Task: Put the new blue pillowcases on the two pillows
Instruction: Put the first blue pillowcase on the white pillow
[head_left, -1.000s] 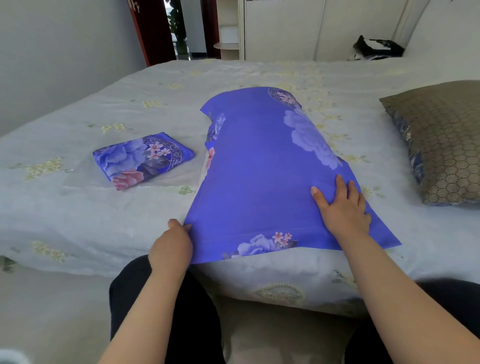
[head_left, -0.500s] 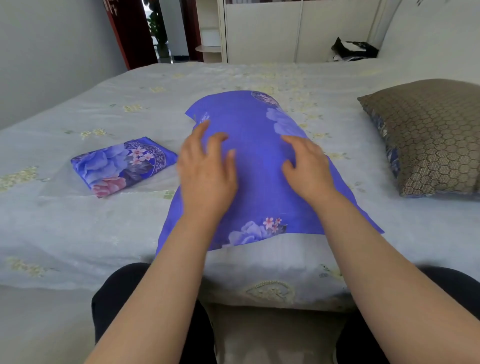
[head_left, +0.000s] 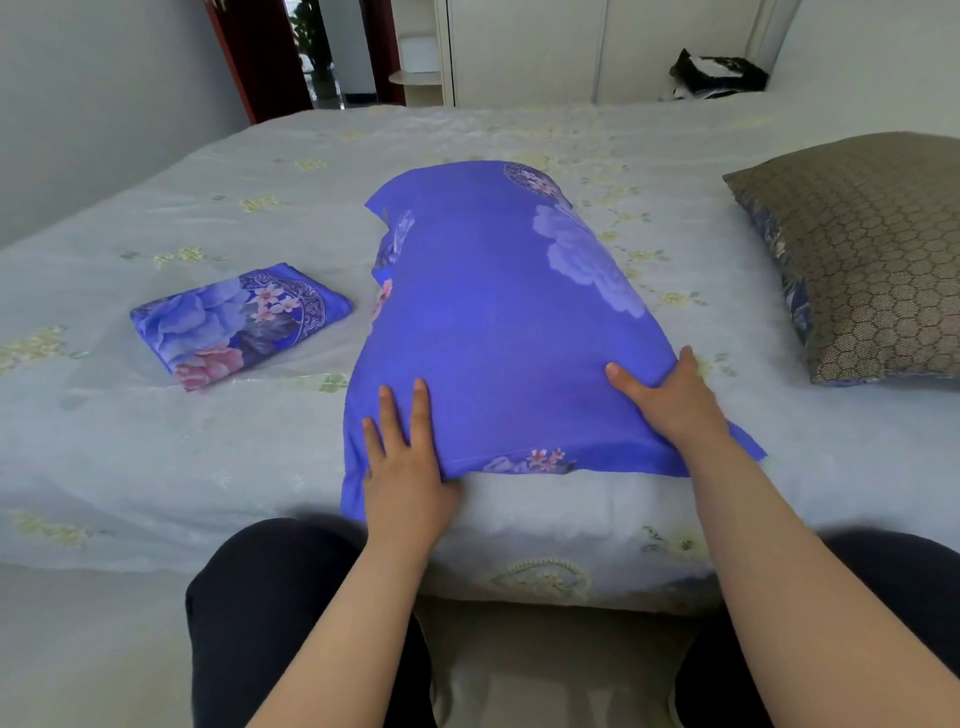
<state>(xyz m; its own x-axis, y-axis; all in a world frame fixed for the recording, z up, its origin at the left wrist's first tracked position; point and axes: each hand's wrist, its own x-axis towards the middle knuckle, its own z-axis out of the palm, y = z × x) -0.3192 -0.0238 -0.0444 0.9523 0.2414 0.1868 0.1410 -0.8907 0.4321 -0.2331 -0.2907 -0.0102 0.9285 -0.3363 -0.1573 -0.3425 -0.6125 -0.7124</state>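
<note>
A pillow inside a blue floral pillowcase (head_left: 498, 312) lies lengthwise in the middle of the bed, its open end toward me at the bed's edge. My left hand (head_left: 408, 457) lies flat on the near left corner of the case, fingers straight. My right hand (head_left: 670, 400) presses on the near right side, thumb spread, fingers over the edge. A second blue floral pillowcase (head_left: 239, 325) lies folded to the left. A second pillow (head_left: 872, 254) in a brown honeycomb-patterned cover rests at the right.
The bed (head_left: 156, 441) wears a pale floral spread, and its near edge is against my knees. A dark bag (head_left: 719, 73) sits at the far right corner. White wardrobes (head_left: 597, 47) and a red door frame (head_left: 254, 57) stand behind.
Both hands went up over the middle of the covered pillow, then came back down to its near end. My left hand now lies flat on the corner it held before.
</note>
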